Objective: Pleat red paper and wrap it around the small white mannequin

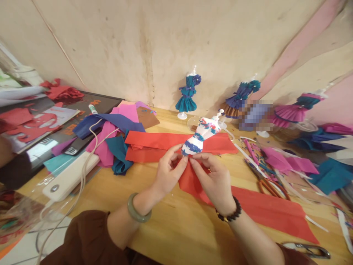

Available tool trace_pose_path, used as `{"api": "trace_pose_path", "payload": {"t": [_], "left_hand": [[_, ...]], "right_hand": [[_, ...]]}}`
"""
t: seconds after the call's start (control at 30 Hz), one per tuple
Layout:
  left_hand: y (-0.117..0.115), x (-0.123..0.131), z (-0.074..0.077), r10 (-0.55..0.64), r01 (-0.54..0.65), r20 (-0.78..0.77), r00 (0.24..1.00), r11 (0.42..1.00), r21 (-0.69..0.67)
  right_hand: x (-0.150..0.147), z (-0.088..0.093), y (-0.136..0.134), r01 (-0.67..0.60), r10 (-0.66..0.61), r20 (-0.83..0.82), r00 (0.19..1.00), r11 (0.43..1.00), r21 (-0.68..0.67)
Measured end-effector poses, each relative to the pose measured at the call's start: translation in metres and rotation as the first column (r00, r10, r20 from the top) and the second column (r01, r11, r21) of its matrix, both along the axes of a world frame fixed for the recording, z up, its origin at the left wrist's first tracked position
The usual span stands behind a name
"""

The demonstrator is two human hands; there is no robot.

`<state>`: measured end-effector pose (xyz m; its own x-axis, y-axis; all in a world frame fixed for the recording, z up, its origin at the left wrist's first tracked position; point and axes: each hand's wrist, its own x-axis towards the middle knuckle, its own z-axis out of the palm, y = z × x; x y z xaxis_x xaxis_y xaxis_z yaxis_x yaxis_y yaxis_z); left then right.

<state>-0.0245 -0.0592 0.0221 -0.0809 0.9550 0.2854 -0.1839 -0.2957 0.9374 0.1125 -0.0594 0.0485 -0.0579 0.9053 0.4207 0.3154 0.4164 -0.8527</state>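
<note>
A small white dress form (193, 143) with blue bands and reddish smears leans up and to the right over the table. My left hand (171, 167) is closed at its lower end, thumb and fingers pinching there. Close beside it, my right hand (213, 178) is closed on the gathered end of a red strip of crepe paper or cloth (264, 208), which meets the bottom of the form. This strip runs under my right wrist to the lower right. Behind my hands lies a folded red piece (146, 140). The fingertips partly hide where form and strip meet.
Dressed mini forms stand by the wall, one in teal (186, 97) and one in pink (292, 110). Orange-handled scissors (271, 187) and thread snips (306, 250) lie right. Left are a white power strip (70, 176), cables, coloured scraps and a glue stick (93, 109).
</note>
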Motion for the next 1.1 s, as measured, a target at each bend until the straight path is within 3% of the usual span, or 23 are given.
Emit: {"api": "trace_pose_path", "payload": {"t": [0.4,0.87,1.1], "left_hand": [[-0.002,0.003,0.006,-0.016,0.019,0.055,0.998,0.999,-0.045],[-0.005,0.003,0.009,-0.088,0.092,0.130,0.988,0.996,-0.020],[-0.004,0.002,0.013,-0.088,0.096,0.146,0.985,0.994,-0.045]], "right_hand": [[-0.004,-0.002,0.001,-0.008,0.002,-0.162,0.987,0.999,-0.037],[0.000,0.012,0.003,-0.182,0.039,-0.384,0.923,0.921,-0.345],[0.000,0.011,0.004,-0.193,0.061,-0.379,0.924,0.926,-0.323]]}}
